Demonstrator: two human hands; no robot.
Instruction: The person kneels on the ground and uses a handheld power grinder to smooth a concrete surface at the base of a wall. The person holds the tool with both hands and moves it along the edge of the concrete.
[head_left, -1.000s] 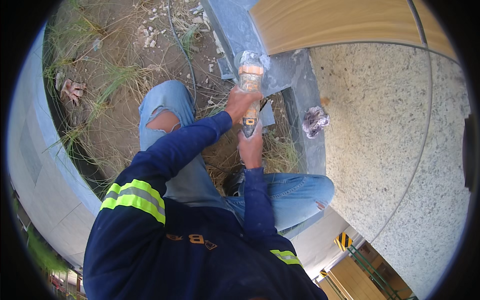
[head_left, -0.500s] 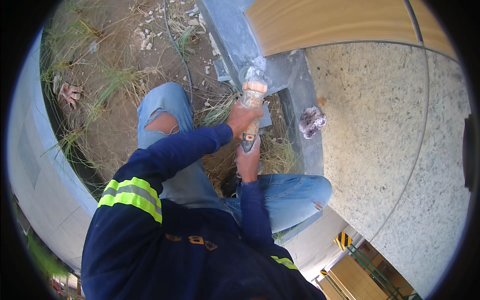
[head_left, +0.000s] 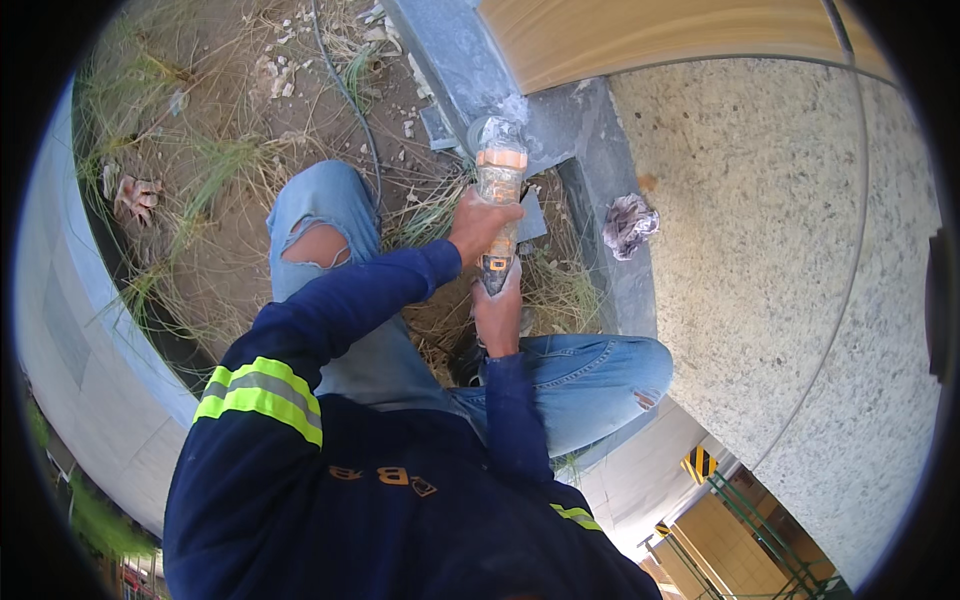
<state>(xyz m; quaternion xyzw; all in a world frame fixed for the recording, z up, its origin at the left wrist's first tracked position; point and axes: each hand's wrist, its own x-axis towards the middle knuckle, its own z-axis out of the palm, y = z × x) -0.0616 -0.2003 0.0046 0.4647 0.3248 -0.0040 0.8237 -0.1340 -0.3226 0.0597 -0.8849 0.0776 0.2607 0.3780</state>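
Note:
A dusty orange and grey angle grinder [head_left: 500, 175] points away from me, its head at the edge of a grey stone curb [head_left: 440, 45]. My left hand [head_left: 480, 228] is wrapped round the middle of its body. Behind it, my right hand [head_left: 497, 312] grips the dark rear end. The round disc or guard [head_left: 487, 128] meets the curb near the corner of a wood-coloured panel [head_left: 620, 35]; the exact contact is blurred. Pale dust lies on the stone there.
A crumpled cloth [head_left: 630, 226] lies on the curb to the right, beside a speckled stone slab [head_left: 740, 240] crossed by a cable [head_left: 855, 200]. Dry soil with grass [head_left: 215, 180], stone chips and another cable [head_left: 350, 95] is at the left. My bent knees flank the grinder.
The whole view has shifted slightly. The grinder's head sits a little farther left relative to the panel's corner. Both hands keep their hold.

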